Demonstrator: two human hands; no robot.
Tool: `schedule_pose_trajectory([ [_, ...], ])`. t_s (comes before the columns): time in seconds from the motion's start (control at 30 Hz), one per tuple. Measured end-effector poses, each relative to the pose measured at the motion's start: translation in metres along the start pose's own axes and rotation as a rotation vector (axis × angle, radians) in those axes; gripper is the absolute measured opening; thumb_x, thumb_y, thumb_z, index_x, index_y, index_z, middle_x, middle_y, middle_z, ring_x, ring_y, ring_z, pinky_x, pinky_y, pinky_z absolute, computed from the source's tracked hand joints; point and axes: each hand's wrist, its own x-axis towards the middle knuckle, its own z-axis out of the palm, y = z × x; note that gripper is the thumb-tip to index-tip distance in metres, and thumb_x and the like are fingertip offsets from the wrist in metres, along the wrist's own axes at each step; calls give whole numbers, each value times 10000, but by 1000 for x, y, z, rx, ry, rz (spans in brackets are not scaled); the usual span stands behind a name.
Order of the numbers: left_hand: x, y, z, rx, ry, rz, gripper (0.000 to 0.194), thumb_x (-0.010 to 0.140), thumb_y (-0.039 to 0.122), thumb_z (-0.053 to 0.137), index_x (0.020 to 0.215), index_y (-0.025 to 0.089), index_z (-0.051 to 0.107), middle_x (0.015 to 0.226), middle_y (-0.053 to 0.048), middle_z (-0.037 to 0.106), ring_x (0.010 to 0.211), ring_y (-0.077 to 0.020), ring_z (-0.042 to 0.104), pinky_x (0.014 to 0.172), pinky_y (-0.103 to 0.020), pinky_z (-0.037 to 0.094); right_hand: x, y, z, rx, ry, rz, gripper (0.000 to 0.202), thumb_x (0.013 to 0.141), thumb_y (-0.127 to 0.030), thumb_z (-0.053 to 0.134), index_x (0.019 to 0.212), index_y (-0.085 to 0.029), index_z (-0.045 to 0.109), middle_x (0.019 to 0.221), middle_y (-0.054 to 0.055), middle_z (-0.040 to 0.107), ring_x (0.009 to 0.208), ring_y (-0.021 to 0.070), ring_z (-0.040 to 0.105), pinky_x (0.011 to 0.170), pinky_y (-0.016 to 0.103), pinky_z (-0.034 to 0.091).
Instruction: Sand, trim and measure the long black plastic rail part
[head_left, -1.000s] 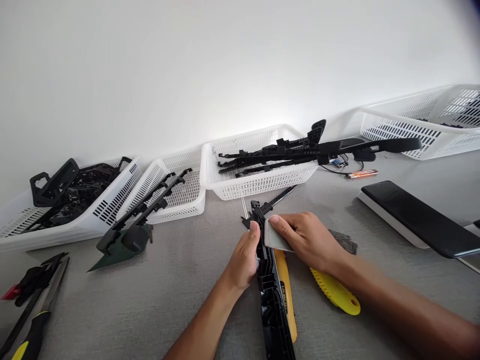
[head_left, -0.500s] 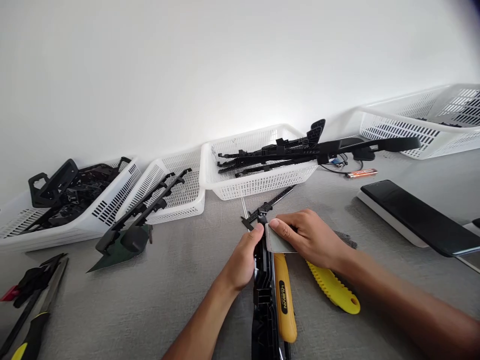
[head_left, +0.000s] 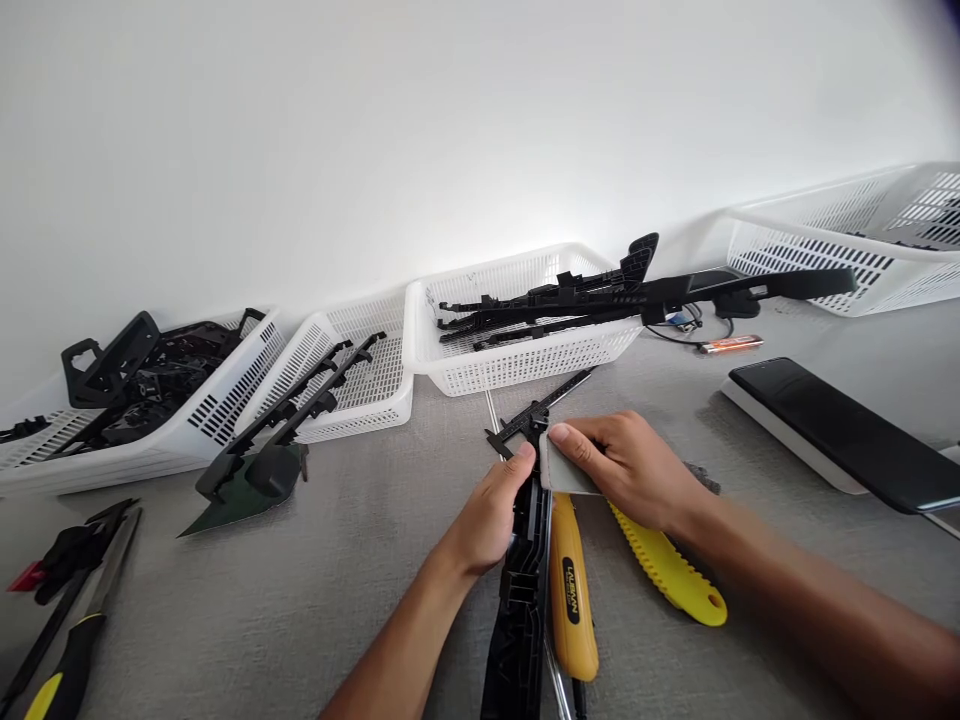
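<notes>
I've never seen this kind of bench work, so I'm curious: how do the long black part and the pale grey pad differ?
The long black part is dark and ridged; the pale grey pad looks flat. The part runs off the picture's bottom edge, while the pad is far shorter. The left hand grips the part; the right hand holds the pad. Both are hand-held.

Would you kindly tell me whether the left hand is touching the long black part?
Touching: the head view shows the left hand holding the long black part, its thumb against it near the far end.
</notes>
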Motion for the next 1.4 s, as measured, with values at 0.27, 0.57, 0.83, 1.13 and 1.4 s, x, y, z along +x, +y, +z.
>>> schedule_pose_trajectory([
  [0.27, 0, 5, -1, 75, -77, -16, 695, 909, 839, 589, 562, 243, 507, 477, 34, 417, 456, -126, 283, 543, -328, 303, 0, 1, -4, -58, 7, 1, 644, 1059, -712, 355, 654, -212, 329, 605, -23, 328, 583, 117, 280, 566, 310, 218],
  [0.57, 2, 5, 4, 77, 0, 100, 678, 870, 831, 663, 616, 210, 564, 577, 9, 509, 591, -151, 396, 601, -308, 344, -4, -9, 5, 111, -5, -18, 674, 1061, -745, 356, 647, -213, 338, 613, -21, 353, 573, 112, 315, 558, 288, 242],
  [0.83, 0, 11, 6, 116, -12, 70, 702, 871, 855, 628, 598, 210, 576, 577, 13, 481, 632, -172, 439, 647, -314, 370, -3, -5, 7, 102, 36, 32, 699, 1039, -789, 356, 643, -215, 311, 617, -18, 329, 581, 113, 295, 551, 288, 228],
  [1.13, 1, 6, 3, 88, 10, 82, 670, 885, 814, 666, 630, 198, 606, 601, 17, 514, 618, -156, 420, 641, -304, 359, -3, -5, 7, 60, 64, 41, 697, 1039, -783, 377, 644, -212, 322, 596, -22, 324, 568, 111, 285, 551, 300, 213],
  [1.4, 2, 7, 2, 72, -32, 46, 706, 891, 842, 619, 575, 214, 558, 509, 31, 448, 505, -130, 307, 582, -322, 303, 1, 1, 3, 34, 10, 48, 692, 1030, -790, 367, 651, -213, 318, 618, -20, 326, 587, 114, 287, 560, 300, 216],
])
